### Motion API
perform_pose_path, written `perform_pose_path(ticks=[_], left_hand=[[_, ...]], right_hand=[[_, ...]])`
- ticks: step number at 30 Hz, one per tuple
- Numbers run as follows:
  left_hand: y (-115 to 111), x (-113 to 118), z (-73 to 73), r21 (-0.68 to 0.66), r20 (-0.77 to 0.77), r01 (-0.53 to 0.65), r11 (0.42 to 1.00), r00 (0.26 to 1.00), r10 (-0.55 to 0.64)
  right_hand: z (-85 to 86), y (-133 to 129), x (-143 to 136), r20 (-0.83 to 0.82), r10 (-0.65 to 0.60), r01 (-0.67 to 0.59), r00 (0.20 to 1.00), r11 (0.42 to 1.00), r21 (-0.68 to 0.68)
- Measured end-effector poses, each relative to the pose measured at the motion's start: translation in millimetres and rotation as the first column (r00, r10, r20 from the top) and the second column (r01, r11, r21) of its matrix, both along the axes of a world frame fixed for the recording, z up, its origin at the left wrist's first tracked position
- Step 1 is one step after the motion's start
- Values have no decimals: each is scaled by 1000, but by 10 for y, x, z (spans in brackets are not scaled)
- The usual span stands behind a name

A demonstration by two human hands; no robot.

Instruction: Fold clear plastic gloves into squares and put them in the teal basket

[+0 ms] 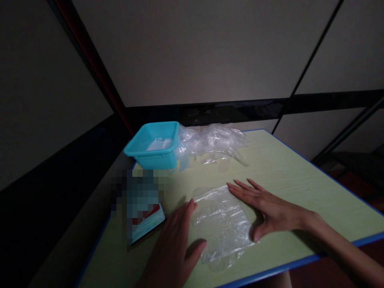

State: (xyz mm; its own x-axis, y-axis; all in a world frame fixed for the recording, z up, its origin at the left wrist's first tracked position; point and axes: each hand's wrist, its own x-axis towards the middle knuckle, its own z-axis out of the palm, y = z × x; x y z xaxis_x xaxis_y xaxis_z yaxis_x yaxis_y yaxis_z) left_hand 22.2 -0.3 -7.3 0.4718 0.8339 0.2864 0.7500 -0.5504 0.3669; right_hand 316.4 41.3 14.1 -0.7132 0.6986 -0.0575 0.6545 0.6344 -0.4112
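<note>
A clear plastic bag [222,224] lies spread out on the pale yellow-green table, its surface wrinkled. My left hand [177,236] rests along the bag's left edge, fingers stretched forward and thumb apart. On the other side, my right hand [264,208] touches the bag's right edge, with its fingers fanned toward the far corner and its thumb at the near right. Neither hand grips anything.
A turquoise plastic basin [159,160] with some clear plastic inside stands at the back left. Beside it lies a heap of crumpled clear plastic bags [213,140]. A partly blurred phone-like device [150,224] sits left of my left hand. Panelled walls border the table's back and left.
</note>
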Motion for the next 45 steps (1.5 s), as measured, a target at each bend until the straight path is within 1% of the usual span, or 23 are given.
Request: perform_pose_path(ticks=[6,9,12,17,24,29,33,35,40,42,45], left_hand=[[-6,7,4,13,-4,5,1000,1000,-5],[7,5,-6,14,-5,10,1000,1000,-10],[12,6,-9,8,-3,11,1000,1000,-11],[-3,5,-19,-6,-3,3,1000,1000,-3],[-7,-6,-15,3,-28,-1,1000,1000,1],[-1,-10,-25,39,-47,2,999,999,0],[-4,-19,-18,82,-84,21,996,996,-14],[-19,-20,14,95,-83,49,994,996,-41],[-65,-4,125,79,-69,174,982,983,-168],[-66,5,137,54,-43,185,981,982,-183],[-52,11,111,24,15,162,987,987,-162]], right_hand=[[86,-43,-24,-20,0,0,1000,1000,4],[122,-85,-95,-14,13,-12,1000,998,54],[87,-98,-157,18,27,-29,999,994,107],[-21,-74,-168,81,23,-34,996,990,134],[-31,-82,-172,89,11,-25,996,988,155],[-37,-72,-157,27,6,-10,1000,990,139],[9,-74,-81,-159,0,16,987,995,98],[51,-103,-59,-196,7,10,980,997,82],[127,-259,-135,-76,120,-114,990,990,82],[124,-313,-181,-34,154,-151,988,986,71],[98,-348,-211,2,164,-164,986,984,65]])
